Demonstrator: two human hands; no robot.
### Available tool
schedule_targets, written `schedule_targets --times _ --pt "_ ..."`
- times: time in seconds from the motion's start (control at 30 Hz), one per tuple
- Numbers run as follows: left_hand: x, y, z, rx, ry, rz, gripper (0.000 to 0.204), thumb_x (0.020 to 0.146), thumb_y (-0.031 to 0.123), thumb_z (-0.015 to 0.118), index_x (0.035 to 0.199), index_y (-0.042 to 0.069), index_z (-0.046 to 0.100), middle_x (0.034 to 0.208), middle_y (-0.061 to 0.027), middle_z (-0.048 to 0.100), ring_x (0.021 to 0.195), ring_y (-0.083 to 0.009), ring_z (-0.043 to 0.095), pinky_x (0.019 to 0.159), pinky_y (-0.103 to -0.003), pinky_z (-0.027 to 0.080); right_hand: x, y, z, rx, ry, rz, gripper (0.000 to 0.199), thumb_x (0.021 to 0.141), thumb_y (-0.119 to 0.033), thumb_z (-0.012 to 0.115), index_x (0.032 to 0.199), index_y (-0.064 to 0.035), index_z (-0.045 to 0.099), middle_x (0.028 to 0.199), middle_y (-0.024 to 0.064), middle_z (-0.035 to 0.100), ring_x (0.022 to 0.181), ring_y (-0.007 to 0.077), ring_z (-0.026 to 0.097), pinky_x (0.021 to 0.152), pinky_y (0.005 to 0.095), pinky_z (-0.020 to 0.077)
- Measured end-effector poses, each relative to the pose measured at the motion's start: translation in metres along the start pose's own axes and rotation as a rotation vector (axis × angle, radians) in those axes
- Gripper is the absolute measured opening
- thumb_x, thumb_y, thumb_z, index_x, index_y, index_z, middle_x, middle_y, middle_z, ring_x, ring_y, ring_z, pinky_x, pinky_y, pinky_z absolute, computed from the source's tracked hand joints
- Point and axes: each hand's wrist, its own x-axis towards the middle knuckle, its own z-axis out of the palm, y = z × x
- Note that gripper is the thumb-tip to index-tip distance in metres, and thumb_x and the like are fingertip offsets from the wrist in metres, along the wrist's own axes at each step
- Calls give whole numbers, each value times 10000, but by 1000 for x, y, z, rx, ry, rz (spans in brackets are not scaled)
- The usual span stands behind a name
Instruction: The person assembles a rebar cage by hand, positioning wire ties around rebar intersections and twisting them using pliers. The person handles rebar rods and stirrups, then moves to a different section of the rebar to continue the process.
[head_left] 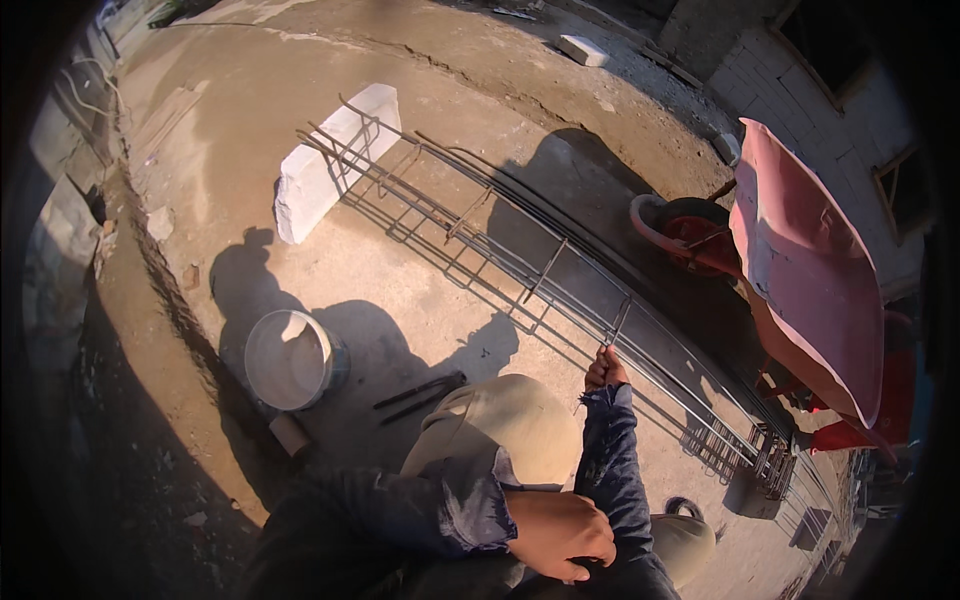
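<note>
Rebar cage (546,269) lies slantwise across the concrete ground (430,290), its long bars tied into square hoops, with its far end resting on an upright white block (318,190) and its near right end reaching a bunch of wire rings (775,465). The right hand (605,370) reaches out to the cage's near side, thumb and fingers pinched narrow on the steel next to a hoop; whether they grip the bar or the hoop itself is hard to make out. The left hand (562,532) hangs loosely curled just above the right forearm, and with its palm turned from view, I cannot tell if the fingers hold anything. Left of the bent knee (500,425), a dark long-handled tool (455,381) lies on the ground. Farther left, near the ground's left edge and its dark groove, stands a pale bucket (338,365) with a short brown piece (290,436) just beside it. Beyond the cage, toward the ground's right edge, stands a faded red wheelbarrow (805,270).
</note>
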Motion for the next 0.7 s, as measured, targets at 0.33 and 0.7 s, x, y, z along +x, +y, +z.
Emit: schedule_targets --times 0.33,0.7 --pt "-28 18 -40 -245 623 361 140 794 14 526 916 6 594 846 -104 603 809 -263 568 724 -343 443 -24 9 45 -2081 568 -866 268 786 -293 585 734 -45 672 677 185 622 639 311 629 611 400 476" --pt "-310 -253 40 641 906 -1409 524 651 324 687 1099 107 523 1071 -204 534 1004 -369 510 837 -426 436 0 27 16 -114 38 -50 275 918 -335 450 1038 -111 556 763 18 565 569 147 501 400 179 373"
